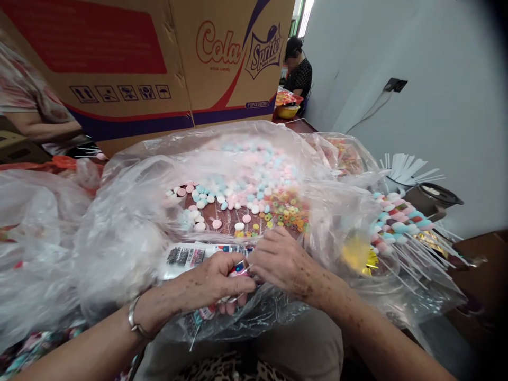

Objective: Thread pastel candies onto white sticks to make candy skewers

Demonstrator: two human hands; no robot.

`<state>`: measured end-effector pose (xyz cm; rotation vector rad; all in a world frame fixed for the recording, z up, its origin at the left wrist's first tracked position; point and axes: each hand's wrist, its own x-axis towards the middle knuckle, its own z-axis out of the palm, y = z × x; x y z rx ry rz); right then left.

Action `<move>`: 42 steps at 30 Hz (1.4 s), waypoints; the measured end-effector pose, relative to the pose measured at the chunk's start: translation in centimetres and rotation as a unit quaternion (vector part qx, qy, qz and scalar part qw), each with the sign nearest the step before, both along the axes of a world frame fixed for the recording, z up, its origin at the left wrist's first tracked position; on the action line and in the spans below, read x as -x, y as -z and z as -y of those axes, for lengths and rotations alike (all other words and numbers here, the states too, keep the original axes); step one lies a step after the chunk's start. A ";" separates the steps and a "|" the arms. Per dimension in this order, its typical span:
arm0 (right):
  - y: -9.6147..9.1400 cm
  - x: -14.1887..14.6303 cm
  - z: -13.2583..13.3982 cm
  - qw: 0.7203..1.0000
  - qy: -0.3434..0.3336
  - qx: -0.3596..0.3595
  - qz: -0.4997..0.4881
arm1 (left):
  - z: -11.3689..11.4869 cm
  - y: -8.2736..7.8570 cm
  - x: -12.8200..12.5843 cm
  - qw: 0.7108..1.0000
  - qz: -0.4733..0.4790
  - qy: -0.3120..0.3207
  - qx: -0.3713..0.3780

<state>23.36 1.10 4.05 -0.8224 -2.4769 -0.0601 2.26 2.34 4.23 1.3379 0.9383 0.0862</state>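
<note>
My left hand (pixel 212 286) is closed around a small pink candy piece on a thin white stick (pixel 239 269), low in the middle of the view. My right hand (pixel 283 262) meets it from the right, fingers curled and pinching at the same piece. Both hands rest on a clear plastic bag (pixel 130 222) that holds pastel pink, blue and white candy discs (pixel 222 198) and small coloured candy rings (pixel 288 211). A printed wrapper (pixel 190 256) lies just beyond my left hand.
Finished candy sticks (pixel 397 222) lie in a pile at the right, beside a bundle of white sticks (pixel 405 169) and a dark pot (pixel 436 196). A large cardboard box (pixel 159 63) stands behind. One person sits far back, another person's arm shows at left.
</note>
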 end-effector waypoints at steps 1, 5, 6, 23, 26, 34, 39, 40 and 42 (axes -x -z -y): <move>-0.3 -0.5 -0.2 1.000 0.014 0.019 -0.021 | 0.0 -0.1 0.0 1.000 0.019 -0.014 0.007; -1.1 -2.6 -1.2 0.986 0.037 0.120 -0.106 | 0.1 -0.4 0.0 0.994 0.066 -0.083 0.041; -1.1 -2.9 -1.3 0.983 0.037 0.143 -0.111 | 0.2 -0.3 -0.1 0.992 0.071 -0.096 0.048; 1.3 -0.5 -0.8 0.963 -0.001 0.211 -0.168 | -0.8 0.4 0.5 0.969 0.135 -0.202 -0.032; 1.2 -1.1 -0.9 0.960 0.003 0.216 -0.179 | -1.0 -0.4 1.1 0.985 0.088 -0.145 -0.016; 1.2 -1.5 -1.1 0.959 -0.021 0.237 -0.151 | 0.5 0.8 -0.1 0.979 0.129 -0.153 0.032; 0.9 -0.9 -1.1 0.954 -0.041 0.259 -0.146 | 1.4 0.9 -0.9 0.973 0.127 -0.194 0.009; 0.9 -0.8 -1.0 0.948 -0.029 0.273 -0.161 | 1.4 0.9 -1.0 0.974 0.116 -0.195 -0.002; 1.2 -0.3 -0.7 0.917 0.019 0.321 -0.237 | 1.4 1.1 -1.2 0.971 0.099 -0.211 -0.048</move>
